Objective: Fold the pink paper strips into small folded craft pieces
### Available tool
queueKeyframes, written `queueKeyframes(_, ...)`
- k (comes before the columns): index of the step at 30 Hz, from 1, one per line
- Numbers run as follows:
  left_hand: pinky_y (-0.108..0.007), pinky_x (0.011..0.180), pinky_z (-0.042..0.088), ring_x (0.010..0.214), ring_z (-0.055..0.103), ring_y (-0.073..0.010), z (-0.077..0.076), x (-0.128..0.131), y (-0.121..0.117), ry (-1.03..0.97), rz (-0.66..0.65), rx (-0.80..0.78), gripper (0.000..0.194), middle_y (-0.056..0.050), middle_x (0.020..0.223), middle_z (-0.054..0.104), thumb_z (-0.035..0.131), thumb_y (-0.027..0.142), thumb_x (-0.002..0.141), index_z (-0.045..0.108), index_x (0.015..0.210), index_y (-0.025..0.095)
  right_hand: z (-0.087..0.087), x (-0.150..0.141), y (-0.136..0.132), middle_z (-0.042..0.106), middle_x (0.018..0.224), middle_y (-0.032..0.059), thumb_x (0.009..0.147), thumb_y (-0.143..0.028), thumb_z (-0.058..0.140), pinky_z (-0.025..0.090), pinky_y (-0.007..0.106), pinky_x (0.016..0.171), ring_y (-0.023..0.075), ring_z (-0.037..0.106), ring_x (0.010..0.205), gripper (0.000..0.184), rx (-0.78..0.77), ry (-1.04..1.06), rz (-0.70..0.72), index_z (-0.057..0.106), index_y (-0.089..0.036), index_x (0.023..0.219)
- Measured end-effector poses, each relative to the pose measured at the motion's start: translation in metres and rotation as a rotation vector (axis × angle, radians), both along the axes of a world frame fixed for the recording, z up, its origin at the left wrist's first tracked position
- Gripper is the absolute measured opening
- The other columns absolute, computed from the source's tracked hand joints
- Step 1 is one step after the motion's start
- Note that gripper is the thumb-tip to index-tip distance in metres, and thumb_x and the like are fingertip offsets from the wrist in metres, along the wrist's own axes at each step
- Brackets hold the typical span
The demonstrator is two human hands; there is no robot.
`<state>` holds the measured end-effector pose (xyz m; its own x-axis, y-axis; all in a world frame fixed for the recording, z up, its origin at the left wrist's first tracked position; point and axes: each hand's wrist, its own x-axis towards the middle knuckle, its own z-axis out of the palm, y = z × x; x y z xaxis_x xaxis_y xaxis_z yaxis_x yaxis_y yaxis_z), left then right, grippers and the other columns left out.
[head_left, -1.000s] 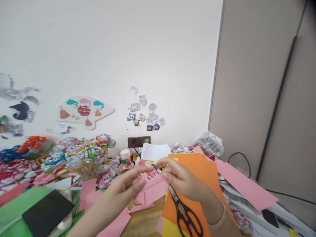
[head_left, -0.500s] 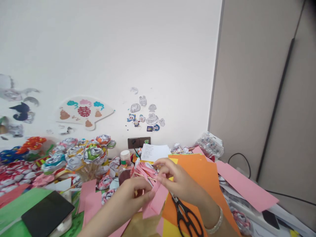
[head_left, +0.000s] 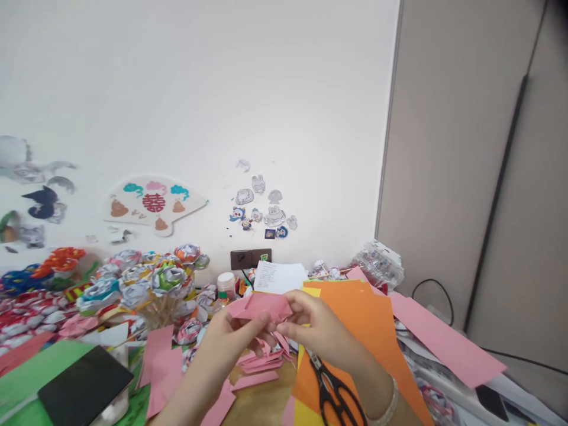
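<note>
A folded piece of pink paper (head_left: 261, 306) is raised over the middle of the table. My left hand (head_left: 242, 331) grips its left end, with the thumb lying across the front. At the other end, my right hand (head_left: 310, 319) pinches the paper between thumb and fingers. Below my hands lies a loose pile of narrow pink paper strips (head_left: 261, 364). Black-handled scissors (head_left: 335, 387) rest on orange paper (head_left: 370, 325), just under my right wrist.
Paper flowers on sticks (head_left: 164, 281) crowd the left side, behind a black flat object (head_left: 86, 387). A lidded jar (head_left: 225, 284) and a handwritten sheet (head_left: 280, 276) stand at the back. Pink sheets (head_left: 452, 337) lie to the right near a dark cable.
Both hands have lifted the pink paper and turned it crosswise. My left hand has moved up and left, so the strips and bare table beneath now show.
</note>
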<state>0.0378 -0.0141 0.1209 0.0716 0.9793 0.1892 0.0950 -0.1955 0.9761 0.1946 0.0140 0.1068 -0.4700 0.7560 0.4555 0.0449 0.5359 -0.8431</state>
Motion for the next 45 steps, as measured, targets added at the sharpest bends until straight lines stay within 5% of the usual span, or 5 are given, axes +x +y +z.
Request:
queueKeyframes(8, -0.018, 0.043, 0.04, 0.043, 0.052, -0.0097, 0.007, -0.004, -0.008, -0.096, 0.069, 0.091, 0.019, 0.003, 0.049, 0.059, 0.06, 0.034, 0.071, 0.06, 0.071, 0.015, -0.003, 0.004, 0.005, 0.056, 0.063, -0.0007, 0.079, -0.026, 0.054, 0.041, 0.02, 0.051, 0.009, 0.051, 0.053, 0.014, -0.122, 0.056, 0.101, 0.055, -0.013, 0.085)
queueKeyframes(15, -0.018, 0.045, 0.043, 0.045, 0.055, -0.0099, 0.009, -0.008, -0.011, -0.051, -0.008, 0.066, 0.018, 0.003, 0.051, 0.061, 0.06, 0.033, 0.071, 0.057, 0.067, 0.015, 0.003, 0.011, 0.001, 0.059, 0.075, 0.005, 0.08, -0.042, 0.051, 0.044, 0.023, 0.054, 0.0117, 0.055, 0.061, 0.035, -0.095, 0.077, 0.283, 0.054, -0.013, 0.098)
queueKeyframes(24, -0.019, 0.048, 0.045, 0.049, 0.056, -0.0117, 0.007, -0.012, -0.006, 0.054, -0.034, 0.127, 0.021, 0.002, 0.052, 0.059, 0.058, 0.035, 0.073, 0.062, 0.067, 0.015, 0.002, 0.011, 0.003, 0.058, 0.06, 0.001, 0.081, -0.039, 0.05, 0.044, 0.022, 0.049, 0.0104, 0.054, 0.05, 0.034, -0.122, 0.106, 0.15, 0.054, -0.012, 0.101)
queueKeyframes(31, -0.02, 0.05, 0.047, 0.052, 0.06, -0.0121, 0.005, -0.021, -0.006, -0.008, -0.056, 0.092, 0.027, 0.002, 0.062, 0.067, 0.06, 0.032, 0.074, 0.064, 0.097, 0.02, 0.0, 0.01, 0.002, 0.061, 0.062, 0.0028, 0.081, -0.033, 0.051, 0.045, 0.022, 0.048, 0.0103, 0.056, 0.049, 0.035, -0.118, 0.168, 0.171, 0.055, -0.013, 0.109)
queueKeyframes(45, -0.022, 0.052, 0.048, 0.052, 0.059, -0.013, 0.007, -0.021, -0.012, -0.016, -0.103, 0.12, 0.021, 0.001, 0.064, 0.065, 0.056, 0.035, 0.075, 0.067, 0.086, 0.019, 0.0, 0.008, -0.003, 0.067, 0.077, 0.0027, 0.078, -0.013, 0.044, 0.046, 0.024, 0.058, 0.0127, 0.058, 0.062, 0.032, 0.252, -0.001, -0.051, 0.066, -0.023, 0.098)
